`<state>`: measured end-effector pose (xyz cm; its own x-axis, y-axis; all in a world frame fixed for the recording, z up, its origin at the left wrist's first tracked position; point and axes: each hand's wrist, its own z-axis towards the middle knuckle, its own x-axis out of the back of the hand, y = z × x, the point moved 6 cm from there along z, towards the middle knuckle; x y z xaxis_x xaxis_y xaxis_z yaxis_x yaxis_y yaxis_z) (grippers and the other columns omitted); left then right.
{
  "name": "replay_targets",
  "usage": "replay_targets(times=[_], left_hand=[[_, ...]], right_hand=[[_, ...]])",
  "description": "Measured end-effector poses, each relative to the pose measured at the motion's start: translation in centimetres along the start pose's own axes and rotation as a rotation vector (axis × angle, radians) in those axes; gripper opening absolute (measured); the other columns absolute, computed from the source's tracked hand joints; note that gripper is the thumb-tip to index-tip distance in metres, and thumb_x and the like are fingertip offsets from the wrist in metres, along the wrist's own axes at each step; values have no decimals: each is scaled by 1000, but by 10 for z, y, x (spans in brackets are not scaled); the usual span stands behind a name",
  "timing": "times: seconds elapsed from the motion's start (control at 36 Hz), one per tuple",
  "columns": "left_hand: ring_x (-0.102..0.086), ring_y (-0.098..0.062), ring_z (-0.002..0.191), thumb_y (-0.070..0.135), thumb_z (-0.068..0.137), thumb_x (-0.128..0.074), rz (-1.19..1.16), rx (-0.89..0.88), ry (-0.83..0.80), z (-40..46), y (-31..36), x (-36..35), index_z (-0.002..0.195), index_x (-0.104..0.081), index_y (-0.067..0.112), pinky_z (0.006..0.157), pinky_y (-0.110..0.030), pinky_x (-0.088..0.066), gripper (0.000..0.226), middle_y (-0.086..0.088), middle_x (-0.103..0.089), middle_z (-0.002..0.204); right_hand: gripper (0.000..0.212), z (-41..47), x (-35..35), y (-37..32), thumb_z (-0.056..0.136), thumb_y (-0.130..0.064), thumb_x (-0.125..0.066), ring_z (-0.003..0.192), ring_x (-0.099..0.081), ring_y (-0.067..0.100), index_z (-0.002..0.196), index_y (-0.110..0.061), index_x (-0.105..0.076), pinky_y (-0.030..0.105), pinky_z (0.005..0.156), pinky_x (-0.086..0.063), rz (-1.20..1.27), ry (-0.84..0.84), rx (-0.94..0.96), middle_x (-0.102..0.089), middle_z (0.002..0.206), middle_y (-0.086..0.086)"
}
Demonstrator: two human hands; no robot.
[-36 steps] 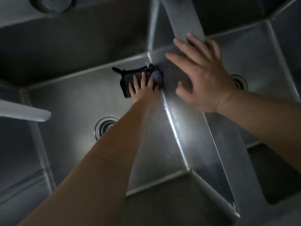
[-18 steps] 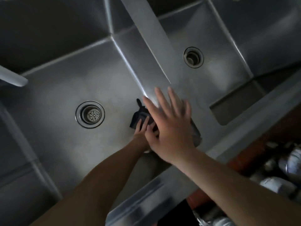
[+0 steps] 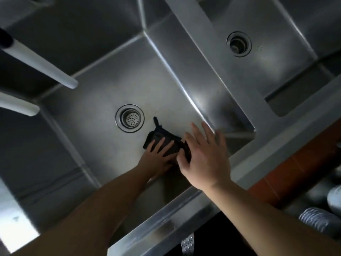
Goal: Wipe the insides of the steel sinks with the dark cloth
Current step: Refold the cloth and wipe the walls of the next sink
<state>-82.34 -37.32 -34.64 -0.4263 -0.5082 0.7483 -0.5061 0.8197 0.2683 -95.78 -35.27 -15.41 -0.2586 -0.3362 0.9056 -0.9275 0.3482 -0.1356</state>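
A dark cloth (image 3: 162, 135) lies folded on the floor of the left steel sink (image 3: 96, 100), just right of its strainer drain (image 3: 130, 118). My left hand (image 3: 158, 156) presses flat on the cloth with straight fingers. My right hand (image 3: 204, 157) hovers higher up, above the cloth's right end, fingers spread and holding nothing; it hides part of the cloth. The right steel sink (image 3: 267, 58) lies beyond the dividing wall (image 3: 208, 58).
Two pale faucet spouts (image 3: 42, 67) reach in from the upper left above the left sink. The right sink has an open drain (image 3: 239, 44). The front rim (image 3: 184, 209) runs along the lower right, with metal ware (image 3: 317, 218) below it.
My left hand has slid the cloth from the far right corner of the left sink toward the near side, then leftward next to the drain. My right hand left the divider and followed.
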Motion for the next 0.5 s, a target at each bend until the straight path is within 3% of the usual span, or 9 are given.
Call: replay_targets(times=[0.14,0.28,0.39,0.44,0.5], left_hand=[[-33,-41,143,56,87,-61,82,-2,38,-38,-21,-27,144,-45,42,112,-62,-28,61,-5,-36,157],[-7,-36,151,62,95,-37,25,5,72,-18,-25,-25,152,-23,48,118,-56,3,60,0,-12,165],[-15,-39,150,56,95,-41,33,6,216,33,-32,18,151,-28,45,120,-60,-10,59,-3,-17,164],[-27,-38,146,54,91,-45,30,32,327,68,-42,54,147,-39,45,117,-59,-21,57,-3,-30,160],[-27,-35,147,56,91,-42,54,86,341,102,-59,81,147,-35,49,118,-55,-18,56,0,-28,161]], right_hand=[[54,1,1,0,89,-45,-41,145,-34,30,130,-16,-61,56,115,-28,11,15,10,-50,150,7],[58,0,2,0,88,-42,-47,142,-39,32,140,-16,-53,58,112,-33,7,60,29,-53,147,9],[62,0,3,0,85,-38,-55,140,-42,33,142,-14,-52,59,110,-34,12,110,41,-54,145,9],[61,-1,3,0,83,-35,-57,137,-45,34,139,-12,-54,59,108,-36,26,171,51,-57,142,11],[60,-2,3,1,82,-34,-57,135,-47,34,138,-12,-55,58,107,-37,41,221,60,-58,139,11]])
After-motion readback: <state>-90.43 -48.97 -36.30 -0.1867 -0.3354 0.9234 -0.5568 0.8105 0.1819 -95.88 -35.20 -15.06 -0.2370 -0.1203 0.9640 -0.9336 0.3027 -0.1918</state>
